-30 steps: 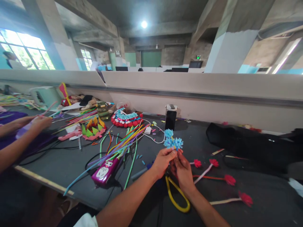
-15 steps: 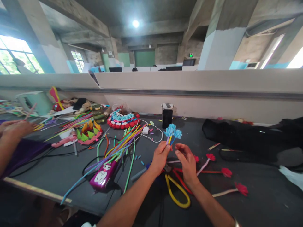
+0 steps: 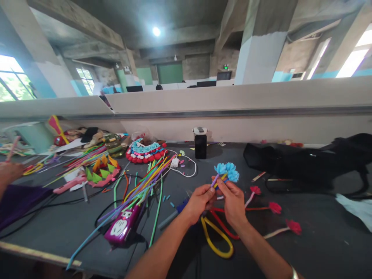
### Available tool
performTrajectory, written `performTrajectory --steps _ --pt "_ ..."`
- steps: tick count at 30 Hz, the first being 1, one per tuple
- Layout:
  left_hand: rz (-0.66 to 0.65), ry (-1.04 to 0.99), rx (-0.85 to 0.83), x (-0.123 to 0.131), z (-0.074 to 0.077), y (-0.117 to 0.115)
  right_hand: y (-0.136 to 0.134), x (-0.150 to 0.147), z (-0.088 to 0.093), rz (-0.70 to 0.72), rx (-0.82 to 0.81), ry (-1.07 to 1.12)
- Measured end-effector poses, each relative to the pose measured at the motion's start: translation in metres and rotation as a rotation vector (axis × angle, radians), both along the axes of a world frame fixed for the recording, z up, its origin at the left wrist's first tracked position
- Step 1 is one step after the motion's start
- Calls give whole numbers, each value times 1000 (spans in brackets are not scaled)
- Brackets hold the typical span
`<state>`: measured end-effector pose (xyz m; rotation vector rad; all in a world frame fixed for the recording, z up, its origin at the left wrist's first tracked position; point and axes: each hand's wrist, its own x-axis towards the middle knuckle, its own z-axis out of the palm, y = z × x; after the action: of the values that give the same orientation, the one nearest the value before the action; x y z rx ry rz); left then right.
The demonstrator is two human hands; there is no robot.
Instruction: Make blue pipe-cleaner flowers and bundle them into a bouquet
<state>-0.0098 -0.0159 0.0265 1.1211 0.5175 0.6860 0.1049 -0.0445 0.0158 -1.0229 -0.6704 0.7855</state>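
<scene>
Bare concrete beams (image 3: 87,27) run above a matte, dark tabletop (image 3: 325,248). From my remote seat I see the two hands drawn together, the left hand (image 3: 202,203) and the right hand (image 3: 234,201) both pinching a bundle of slim stems (image 3: 215,181). Left of them sprawl thin, bendy rods (image 3: 158,166), some crossing a glossy purple box (image 3: 123,226); right of them lie ruffled red flowers (image 3: 274,208) on narrow stalks. Nearer than the hands curves a smooth yellow loop (image 3: 222,254), its upper end hard for me to make out. Far left, a co-worker's hand (image 3: 10,172) is cut off. Fingers cover the lower stems. Just beyond the fingertips, the blue flowers (image 3: 229,170) form a tight, feathery cluster leaning right, with purple and yellow showing beneath.
</scene>
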Motion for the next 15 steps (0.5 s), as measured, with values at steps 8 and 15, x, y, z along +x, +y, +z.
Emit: performTrajectory --steps 8,15 --pt "-196 -21 -181 -2 6 -4 -2 9 9 26 -39 30" --pt "-264 -54 -245 -3 1 2 -3 8 5 -57 -73 -26"
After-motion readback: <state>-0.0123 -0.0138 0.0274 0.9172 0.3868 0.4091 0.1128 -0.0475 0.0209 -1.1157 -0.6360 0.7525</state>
